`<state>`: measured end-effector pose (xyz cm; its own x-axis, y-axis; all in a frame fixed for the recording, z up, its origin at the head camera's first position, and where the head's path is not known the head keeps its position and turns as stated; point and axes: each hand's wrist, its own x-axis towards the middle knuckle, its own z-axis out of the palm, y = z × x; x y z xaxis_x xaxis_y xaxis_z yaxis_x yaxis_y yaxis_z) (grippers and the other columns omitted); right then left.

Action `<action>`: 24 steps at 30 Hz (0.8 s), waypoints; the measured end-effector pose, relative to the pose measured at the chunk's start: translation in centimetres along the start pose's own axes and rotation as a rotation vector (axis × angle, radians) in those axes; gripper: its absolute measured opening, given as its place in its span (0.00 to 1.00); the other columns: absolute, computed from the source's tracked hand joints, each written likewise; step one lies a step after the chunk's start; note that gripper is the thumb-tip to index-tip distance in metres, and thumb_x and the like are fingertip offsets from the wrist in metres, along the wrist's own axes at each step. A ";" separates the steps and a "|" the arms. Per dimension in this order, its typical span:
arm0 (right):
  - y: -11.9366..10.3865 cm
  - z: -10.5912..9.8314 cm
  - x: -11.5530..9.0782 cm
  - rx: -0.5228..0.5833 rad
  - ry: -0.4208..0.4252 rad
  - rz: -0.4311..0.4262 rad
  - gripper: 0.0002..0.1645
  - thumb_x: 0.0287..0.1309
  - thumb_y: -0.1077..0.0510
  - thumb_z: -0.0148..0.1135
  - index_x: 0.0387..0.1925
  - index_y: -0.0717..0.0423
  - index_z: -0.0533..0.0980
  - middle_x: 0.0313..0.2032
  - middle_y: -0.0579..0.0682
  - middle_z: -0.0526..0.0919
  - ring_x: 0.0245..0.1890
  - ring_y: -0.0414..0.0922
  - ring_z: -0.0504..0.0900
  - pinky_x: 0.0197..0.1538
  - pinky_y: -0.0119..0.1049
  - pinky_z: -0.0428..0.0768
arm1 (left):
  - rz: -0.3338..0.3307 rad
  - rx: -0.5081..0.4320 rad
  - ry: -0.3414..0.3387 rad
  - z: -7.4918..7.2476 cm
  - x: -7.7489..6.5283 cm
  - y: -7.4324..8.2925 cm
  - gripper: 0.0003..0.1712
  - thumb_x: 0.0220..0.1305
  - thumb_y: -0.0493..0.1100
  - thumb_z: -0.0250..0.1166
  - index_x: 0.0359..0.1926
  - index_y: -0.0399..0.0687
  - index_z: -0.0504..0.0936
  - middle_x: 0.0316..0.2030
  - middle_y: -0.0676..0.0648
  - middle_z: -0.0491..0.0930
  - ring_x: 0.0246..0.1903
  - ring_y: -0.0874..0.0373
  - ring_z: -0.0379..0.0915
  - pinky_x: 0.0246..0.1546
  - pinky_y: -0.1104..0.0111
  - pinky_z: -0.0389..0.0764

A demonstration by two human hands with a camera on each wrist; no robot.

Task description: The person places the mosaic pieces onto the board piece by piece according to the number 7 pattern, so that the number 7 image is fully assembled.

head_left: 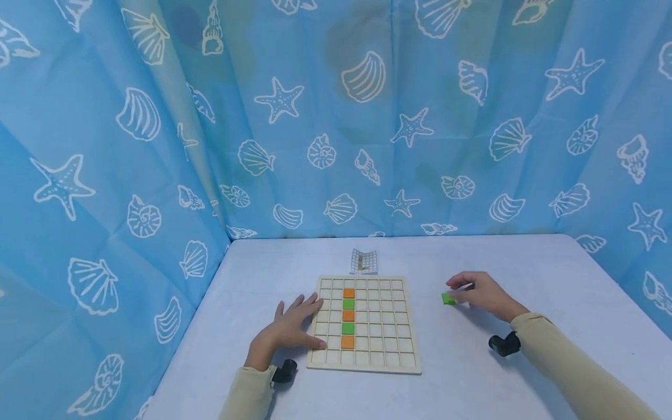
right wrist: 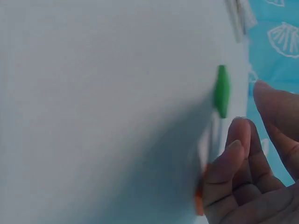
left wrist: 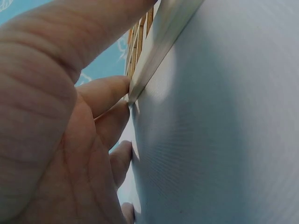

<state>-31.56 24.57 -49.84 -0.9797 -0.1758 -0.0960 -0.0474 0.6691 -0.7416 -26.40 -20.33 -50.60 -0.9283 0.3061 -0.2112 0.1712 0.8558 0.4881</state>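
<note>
A pale wooden grid board [head_left: 378,326] lies on the table. One column holds alternating square tiles, three orange and two green, including a green tile [head_left: 348,328]. My left hand [head_left: 290,326] is spread at the board's left side, thumb over the front-left squares and fingertips along its edge [left wrist: 149,60]. To the right of the board, my right hand [head_left: 482,293] hovers with fingers loosely bent beside a loose green tile [head_left: 447,298]. In the right wrist view that green tile [right wrist: 222,92] stands apart from the fingertips, and an orange tile [right wrist: 199,200] is partly hidden behind the fingers.
A small folded card [head_left: 364,262] with a printed grid pattern stands behind the board. White cloth covers the table [head_left: 252,274]. A blue curtain [head_left: 336,116] with shell prints hangs at the back and left. Black wrist cameras [head_left: 505,344] sit on both wrists.
</note>
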 end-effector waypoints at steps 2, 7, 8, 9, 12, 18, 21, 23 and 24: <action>0.2 0.0 -0.1 -0.013 -0.006 0.008 0.21 0.56 0.56 0.70 0.51 0.60 0.80 0.49 0.61 0.82 0.44 0.52 0.81 0.38 0.38 0.82 | 0.002 -0.006 -0.003 0.1 0.0 0.0 0.60 0.44 0.66 0.77 0.76 0.58 0.60 0.78 0.51 0.51 0.79 0.44 0.36 0.74 0.37 0.29; 0.4 0.1 -0.2 -0.069 -0.013 0.007 0.23 0.54 0.57 0.71 0.51 0.61 0.80 0.49 0.60 0.82 0.47 0.54 0.80 0.40 0.40 0.83 | 0.007 -0.016 -0.004 0.1 0.1 0.1 0.60 0.43 0.65 0.77 0.76 0.58 0.60 0.78 0.51 0.51 0.79 0.44 0.35 0.73 0.37 0.28; 0.4 0.1 -0.2 -0.083 -0.011 0.003 0.23 0.53 0.57 0.72 0.51 0.61 0.80 0.48 0.59 0.82 0.47 0.53 0.80 0.40 0.40 0.84 | 0.008 -0.015 -0.003 0.0 0.1 0.2 0.60 0.43 0.65 0.77 0.76 0.58 0.60 0.78 0.51 0.51 0.79 0.44 0.35 0.73 0.37 0.28; 0.4 0.2 -0.1 -0.095 -0.007 0.001 0.23 0.52 0.57 0.72 0.50 0.60 0.81 0.46 0.58 0.83 0.46 0.53 0.81 0.41 0.40 0.84 | 0.008 -0.014 -0.001 0.1 0.1 0.3 0.60 0.44 0.65 0.77 0.76 0.58 0.60 0.78 0.51 0.51 0.79 0.44 0.36 0.73 0.37 0.29; 0.5 0.3 -0.1 -0.132 -0.009 -0.024 0.21 0.50 0.57 0.74 0.47 0.61 0.82 0.42 0.56 0.84 0.42 0.50 0.80 0.41 0.40 0.83 | 0.007 -0.009 -0.001 0.0 0.1 0.5 0.60 0.44 0.65 0.77 0.76 0.58 0.60 0.78 0.51 0.51 0.79 0.44 0.36 0.74 0.37 0.29; 0.5 0.7 -0.1 -0.188 0.004 -0.022 0.19 0.49 0.58 0.74 0.43 0.63 0.82 0.38 0.53 0.83 0.39 0.47 0.79 0.41 0.41 0.82 | 0.012 -0.013 -0.005 0.0 0.0 0.7 0.60 0.44 0.65 0.77 0.76 0.57 0.60 0.78 0.51 0.51 0.78 0.44 0.36 0.74 0.37 0.29; 0.0 1.0 0.1 -0.213 0.006 -0.017 0.17 0.50 0.59 0.74 0.40 0.62 0.79 0.36 0.52 0.81 0.37 0.46 0.77 0.39 0.40 0.81 | 0.007 -0.014 -0.006 -0.1 0.0 0.5 0.60 0.44 0.65 0.77 0.76 0.58 0.60 0.78 0.51 0.51 0.79 0.44 0.36 0.74 0.37 0.29; -0.4 1.3 0.2 -0.232 0.002 -0.027 0.15 0.50 0.60 0.73 0.37 0.60 0.76 0.34 0.52 0.80 0.35 0.46 0.76 0.38 0.38 0.80 | 0.002 -0.009 -0.007 -0.2 0.0 0.2 0.60 0.44 0.65 0.77 0.76 0.58 0.60 0.78 0.51 0.51 0.79 0.44 0.36 0.74 0.37 0.28; -0.7 1.4 0.2 -0.235 -0.002 -0.034 0.15 0.51 0.61 0.73 0.36 0.60 0.75 0.34 0.52 0.80 0.34 0.45 0.76 0.36 0.38 0.79 | 0.002 -0.004 -0.007 -0.2 0.0 0.1 0.60 0.44 0.65 0.77 0.75 0.57 0.60 0.78 0.51 0.51 0.78 0.44 0.36 0.74 0.37 0.29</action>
<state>-31.50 23.03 -50.29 -0.9765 -0.2019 -0.0751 -0.1242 0.8125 -0.5696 -26.44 -20.33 -50.39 -0.9257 0.3104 -0.2161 0.1714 0.8536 0.4920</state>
